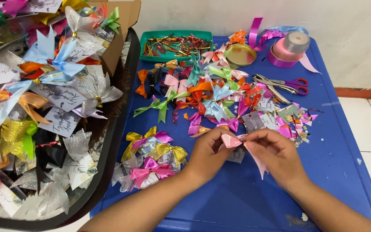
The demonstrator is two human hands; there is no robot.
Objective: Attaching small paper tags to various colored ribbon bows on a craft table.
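Pinched between both hands, the pale pink ribbon bow (pixel 230 140) trails one tail.

The scene is bright and evenly lit, with soft, diffuse light and no hard-edged shadows. Faint, blurry shadows lie under the forearms and under the left hand (pixel 209 154) and right hand (pixel 275 154) on the blue bench (pixel 344 141). Pale sheen shows on the bench surface and on the satin ribbon bows (pixel 202 96); the gold round lid (pixel 240 54) and the silver bows in the dark tray (pixel 108 172) glint. Colours are saturated. Focus is fairly sharp in the middle, while small detail looks soft and compressed. The tray's rim bows slightly toward the left edge.
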